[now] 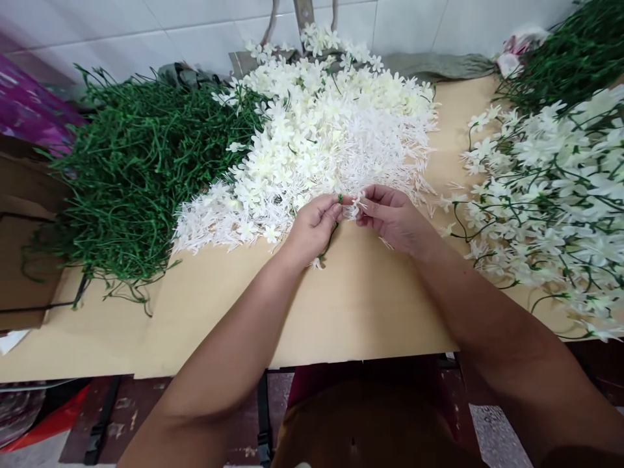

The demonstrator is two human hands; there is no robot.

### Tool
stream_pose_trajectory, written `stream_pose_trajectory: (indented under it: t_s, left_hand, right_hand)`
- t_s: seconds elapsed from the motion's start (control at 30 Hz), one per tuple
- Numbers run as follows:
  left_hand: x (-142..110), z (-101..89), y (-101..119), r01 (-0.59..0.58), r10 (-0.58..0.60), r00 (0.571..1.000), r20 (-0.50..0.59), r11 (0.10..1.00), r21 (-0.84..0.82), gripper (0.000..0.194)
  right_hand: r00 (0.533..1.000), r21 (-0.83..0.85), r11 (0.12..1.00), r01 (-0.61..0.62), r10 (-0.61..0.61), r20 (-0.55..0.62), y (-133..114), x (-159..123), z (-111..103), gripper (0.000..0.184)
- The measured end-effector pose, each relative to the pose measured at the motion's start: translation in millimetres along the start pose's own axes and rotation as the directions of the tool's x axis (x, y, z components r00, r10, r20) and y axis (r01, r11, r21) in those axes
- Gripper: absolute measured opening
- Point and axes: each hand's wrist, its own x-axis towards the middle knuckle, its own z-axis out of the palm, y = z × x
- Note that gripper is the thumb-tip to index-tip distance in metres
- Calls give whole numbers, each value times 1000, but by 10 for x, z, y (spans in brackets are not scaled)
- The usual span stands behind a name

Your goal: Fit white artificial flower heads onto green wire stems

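My left hand [316, 224] is closed in a pinch on a green plastic flower stem [333, 235], whose green tip shows above the thumb. A white bloom hangs at the stem's lower end, below the hand. Close beside it, my right hand [390, 214] pinches small white artificial flower pieces [357, 205] between thumb and fingers. The fingertips of both hands nearly meet. Just beyond them lies a heap of white artificial flowers [292, 136], mixed with thin white stamen pieces [375, 146].
A large pile of green stems [146, 156] lies at the left, by a cardboard box [29, 247]. Assembled white flowers on stems [550, 195] are heaped at the right, with more greenery [575, 52] behind. Cardboard [214, 312] covers the table up to its front edge. A tiled wall stands behind.
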Motion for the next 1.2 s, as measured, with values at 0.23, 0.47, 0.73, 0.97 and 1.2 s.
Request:
stream_pose_trajectory:
  t_s: [0.23,0.47,0.73,0.97,1.2]
  left_hand:
    - [-22,-20,47,30,-23,995,99,997,-69,30]
    - [-35,49,91,170,-133,977,168,959,-228,24]
    - [-6,66,130,245,-197,966,169,904,-350,29]
    - [2,76,165,271,-218,959,183,895,-355,34]
    - [6,59,151,275,-219,957,189,890,-365,34]
  right_hand:
    - [997,47,996,-71,71,0,-50,-24,19,35]
    - [981,65,983,-173,167,95,-47,-27,14,29]
    - [968,80,969,-232,223,116,-43,-7,-4,26]
    - [968,122,964,-238,225,111,-36,-3,0,28]
    - [972,119,968,-220,208,110,-29,-10,15,29]
